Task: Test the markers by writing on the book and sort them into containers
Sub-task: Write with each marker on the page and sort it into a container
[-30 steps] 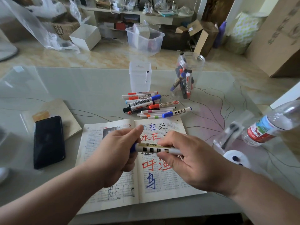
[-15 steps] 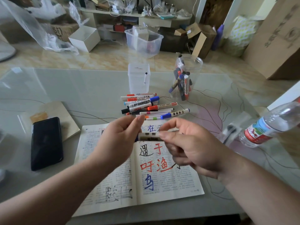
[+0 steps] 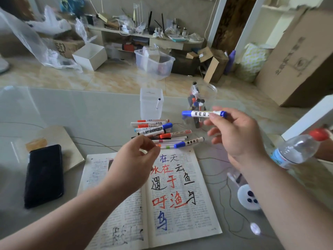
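1. Open book [image 3: 180, 204]: lies flat at near centre. Its near edge sits close to the near edge of the glass table [image 3: 81, 109]. The right page bears large handwritten characters in black, red and blue.
2. Black phone [image 3: 44, 175]: left of the book and apart from it. Its far end rests on a tan notebook [image 3: 59, 138].
3. White round disc [image 3: 247, 195] with dark blue spots: right of the book, partly hidden by the right forearm.
4. Left hand [image 3: 133, 163]: over the book's far edge, just short of the marker pile. The fingers are curled, thumb tip to forefinger tip, with nothing seen between them.
5. Right hand [image 3: 237, 136]: raised at right of centre. Thumb and forefinger pinch the blue-capped marker [image 3: 200, 113] near its tail, and the other fingers are loosely spread. The marker is level in the air, cap pointing left, in front of the round clear jar.
6. Water bottle [image 3: 297, 150], red cap: on its side at the table's right edge.
7. Marker pile [image 3: 162, 132]: loose on the glass just beyond the book, lying roughly left to right.
8. Square clear container [image 3: 151, 109]: upright just beyond the pile, with one marker inside.
9. Round clear jar [image 3: 207, 92]: right of the square container with a gap between. Several markers stand in it.
10. Bare glass runs from the notebook to the square container, and the table's far edge lies just behind both containers.
11. Floor beyond: clear storage bin [image 3: 155, 62], white box [image 3: 90, 55], and cardboard boxes [image 3: 297, 56] at far right.
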Motion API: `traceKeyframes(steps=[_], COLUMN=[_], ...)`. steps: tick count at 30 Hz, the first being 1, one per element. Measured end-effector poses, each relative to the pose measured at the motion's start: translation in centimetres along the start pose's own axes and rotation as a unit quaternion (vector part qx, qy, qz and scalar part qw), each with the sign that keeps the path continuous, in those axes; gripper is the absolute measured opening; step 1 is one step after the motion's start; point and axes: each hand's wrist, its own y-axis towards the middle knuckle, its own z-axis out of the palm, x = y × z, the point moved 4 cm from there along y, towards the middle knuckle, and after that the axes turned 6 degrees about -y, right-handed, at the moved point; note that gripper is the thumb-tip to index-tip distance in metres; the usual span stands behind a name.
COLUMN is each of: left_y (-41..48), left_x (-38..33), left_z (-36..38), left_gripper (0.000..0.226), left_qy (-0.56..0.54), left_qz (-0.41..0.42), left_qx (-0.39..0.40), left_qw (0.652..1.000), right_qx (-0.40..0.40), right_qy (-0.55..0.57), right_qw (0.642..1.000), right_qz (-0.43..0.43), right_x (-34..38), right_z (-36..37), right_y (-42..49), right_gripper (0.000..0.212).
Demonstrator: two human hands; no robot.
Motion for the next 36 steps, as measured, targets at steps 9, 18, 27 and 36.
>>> traceKeyframes(steps=[9,18,27,36], left_y=[-0.2,0.2,0.3,0.1], left_x=[0.2,1.2,0.9,2.0], left_z=[-0.2,-0.5,-0.3,-0.2], left_gripper=[0.019,0.021,0.021,0.022], left_qy=[0.081,0.144,0.169,0.247], left_qz=[0.015,-0.011,-0.008,-0.026], left_qx=[0.036,0.044,0.044,0.096], left_qw=[0.996,0.989,0.985,0.964], right_qx=[-0.094,-0.089,0.191,0.174], right_qy=[-0.088,-0.188,-0.555,-0.631], right_qw=[0.992,0.977,0.805,0.73], right_qz=[-0.016,-0.041,-0.082,-0.195], right_x=[1.9,-1.7,-11.0,-12.7], right_z=[0.1,2.2,5.9,7.1], right_y=[9.7,10.1,4.2,4.2], right_gripper=[0.02,0.027,0.03,0.019])
